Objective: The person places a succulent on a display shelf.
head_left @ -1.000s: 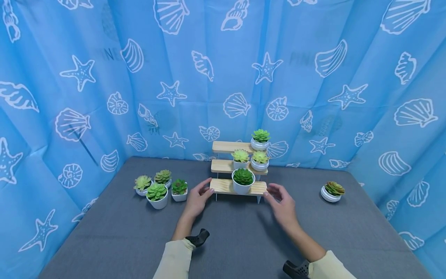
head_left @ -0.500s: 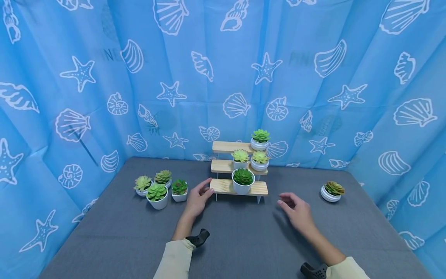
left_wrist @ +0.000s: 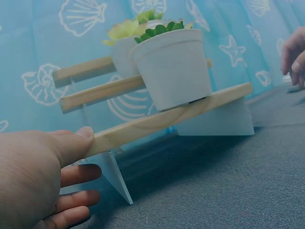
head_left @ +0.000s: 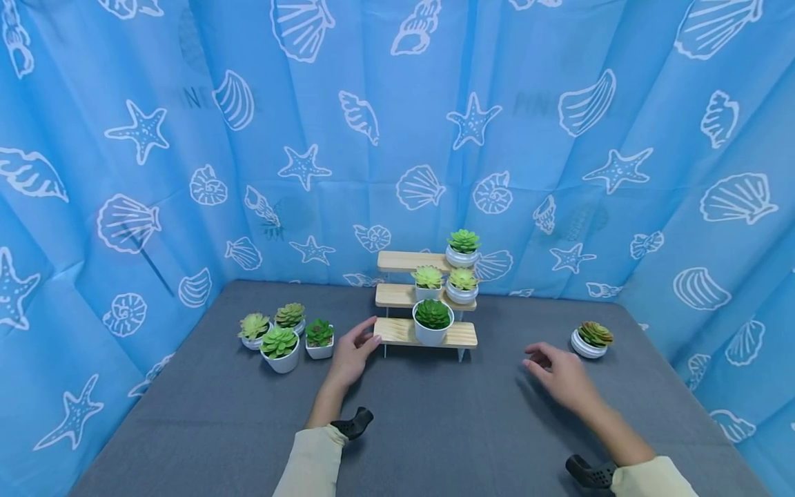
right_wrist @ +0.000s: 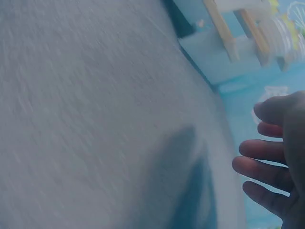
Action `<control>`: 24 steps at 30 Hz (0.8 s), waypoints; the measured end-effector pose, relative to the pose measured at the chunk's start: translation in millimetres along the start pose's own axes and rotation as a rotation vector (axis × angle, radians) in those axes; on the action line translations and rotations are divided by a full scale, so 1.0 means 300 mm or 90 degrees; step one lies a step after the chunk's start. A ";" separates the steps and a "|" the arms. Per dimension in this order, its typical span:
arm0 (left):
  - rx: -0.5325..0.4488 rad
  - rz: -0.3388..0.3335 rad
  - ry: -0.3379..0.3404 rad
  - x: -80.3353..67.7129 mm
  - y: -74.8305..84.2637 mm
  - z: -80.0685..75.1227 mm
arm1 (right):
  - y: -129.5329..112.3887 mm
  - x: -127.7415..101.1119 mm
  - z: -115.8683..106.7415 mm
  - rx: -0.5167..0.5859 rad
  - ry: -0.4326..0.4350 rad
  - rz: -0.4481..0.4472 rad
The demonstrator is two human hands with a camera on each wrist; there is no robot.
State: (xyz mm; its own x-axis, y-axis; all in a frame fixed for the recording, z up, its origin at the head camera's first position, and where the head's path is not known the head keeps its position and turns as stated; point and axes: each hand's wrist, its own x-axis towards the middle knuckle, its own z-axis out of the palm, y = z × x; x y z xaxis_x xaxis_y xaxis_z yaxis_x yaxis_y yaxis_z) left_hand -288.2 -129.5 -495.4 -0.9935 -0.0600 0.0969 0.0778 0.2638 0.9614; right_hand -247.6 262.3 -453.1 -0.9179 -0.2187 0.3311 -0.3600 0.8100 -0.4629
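A three-step wooden stand [head_left: 394, 330] with clear supports rises at the back middle of the grey table. My left hand [head_left: 352, 357] holds the left end of its lowest board; in the left wrist view the thumb [left_wrist: 78, 140] lies at the board's end while the lower fingers hang loose. On that board stands a white pot with a dark green succulent [head_left: 432, 321]. Two yellow-green succulents [head_left: 428, 277] share the middle step, and one green succulent [head_left: 462, 247] tops the right end of the highest. My right hand [head_left: 565, 378] hovers over the table, fingers loosely bent, holding nothing.
Right of the right hand sits a reddish-green succulent [head_left: 592, 339] in a low white pot. Several potted succulents [head_left: 281, 347] cluster left of the left hand. A blue shell-patterned curtain [head_left: 348, 159] hangs behind the table [head_left: 435, 435] and along its sides.
My right hand has left the right end of the lowest board and moved right, toward the lone succulent. The left hand has stayed at the stand's left end.
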 end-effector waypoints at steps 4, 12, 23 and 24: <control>0.001 0.007 -0.001 0.000 0.000 0.000 | 0.018 -0.001 -0.040 -0.042 -0.007 -0.010; 0.001 -0.002 -0.002 -0.001 -0.002 -0.001 | 0.049 -0.004 -0.102 -0.119 0.015 -0.021; 0.002 -0.010 -0.004 -0.001 0.000 -0.002 | 0.095 -0.007 -0.148 -0.217 0.158 -0.089; 0.002 -0.011 -0.004 -0.002 0.000 -0.002 | 0.101 -0.007 -0.150 -0.221 0.169 -0.090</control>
State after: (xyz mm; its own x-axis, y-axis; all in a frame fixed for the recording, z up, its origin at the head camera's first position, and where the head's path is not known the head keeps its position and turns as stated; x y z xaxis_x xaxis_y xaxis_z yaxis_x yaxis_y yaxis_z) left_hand -287.6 -130.1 -495.2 -0.9952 -0.0581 0.0790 0.0609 0.2652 0.9623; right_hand -249.1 311.9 -430.9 -0.7731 -0.2303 0.5910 -0.3601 0.9264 -0.1101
